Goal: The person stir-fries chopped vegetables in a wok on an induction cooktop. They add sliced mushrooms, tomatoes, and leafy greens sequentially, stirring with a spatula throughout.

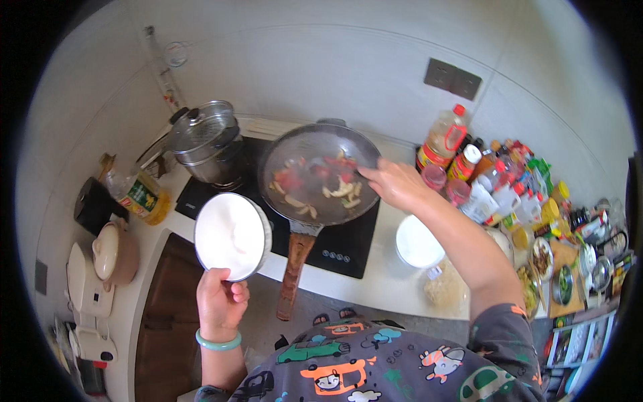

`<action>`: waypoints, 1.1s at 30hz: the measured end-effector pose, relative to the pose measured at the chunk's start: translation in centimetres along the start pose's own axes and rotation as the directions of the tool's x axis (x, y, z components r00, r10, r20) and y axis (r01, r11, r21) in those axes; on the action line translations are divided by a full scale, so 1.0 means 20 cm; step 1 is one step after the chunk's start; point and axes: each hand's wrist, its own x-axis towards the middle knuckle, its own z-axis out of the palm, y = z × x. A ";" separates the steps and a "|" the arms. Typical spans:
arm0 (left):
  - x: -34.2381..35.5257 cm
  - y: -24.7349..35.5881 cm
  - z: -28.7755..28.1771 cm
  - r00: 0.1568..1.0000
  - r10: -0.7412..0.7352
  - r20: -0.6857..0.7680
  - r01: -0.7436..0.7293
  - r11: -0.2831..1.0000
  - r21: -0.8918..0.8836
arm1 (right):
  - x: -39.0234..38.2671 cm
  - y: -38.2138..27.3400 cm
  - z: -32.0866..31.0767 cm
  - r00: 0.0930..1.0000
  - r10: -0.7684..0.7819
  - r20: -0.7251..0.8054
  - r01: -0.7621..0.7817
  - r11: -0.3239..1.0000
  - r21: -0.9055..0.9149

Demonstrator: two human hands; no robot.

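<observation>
My left hand (220,298) grips the lower rim of a round container (231,236) full of white powder, tilted toward me in front of the stove. My right hand (395,182) reaches over the right edge of a dark wok (315,151) with its fingers pinched together; what it holds, if anything, I cannot make out. The wok holds red and pale pieces of food (321,184) and has a wooden handle (291,271) pointing toward me. It stands on a black cooktop (338,244).
A steel pot with a glass lid (204,141) sits at the back left of the cooktop. A white lid (416,242) lies on the counter to the right. Many bottles and jars (495,181) crowd the right side. An oil bottle (140,194) and appliances stand on the left.
</observation>
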 end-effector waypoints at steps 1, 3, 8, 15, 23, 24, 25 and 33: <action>-0.01 0.00 0.03 1.000 -0.014 -0.013 0.015 1.000 0.017 | 0.03 0.03 0.03 0.999 0.035 -0.005 -0.035 0.999 -0.020; -0.03 0.00 0.02 1.000 -0.021 -0.014 0.021 1.000 0.023 | 0.06 0.08 0.04 0.991 0.132 0.011 -0.131 0.991 -0.038; -0.05 0.00 -0.01 0.998 -0.070 -0.002 0.070 0.997 0.041 | -0.09 0.03 -0.21 0.942 0.285 0.175 -0.298 0.953 0.055; -0.03 0.01 -0.09 0.998 -0.053 0.022 0.052 0.997 0.050 | -0.29 -0.01 -0.57 0.935 0.156 0.320 -0.235 0.945 0.226; -0.02 0.05 -0.16 0.996 -0.067 0.056 0.069 0.997 -0.040 | -0.13 -0.02 -0.23 0.975 0.129 0.179 -0.161 0.971 0.175; -0.02 0.05 -0.17 0.997 -0.058 0.057 0.061 0.997 -0.042 | -0.08 -0.04 -0.17 0.972 0.193 0.133 -0.217 0.956 0.199; -0.02 0.05 -0.18 0.997 -0.049 0.059 0.052 0.998 -0.045 | -0.02 -0.07 -0.12 0.962 0.258 0.088 -0.271 0.936 0.224; -0.01 0.05 -0.17 0.996 -0.063 0.065 0.064 0.998 0.000 | 0.21 -0.15 0.20 0.954 0.296 0.043 -0.292 0.887 0.358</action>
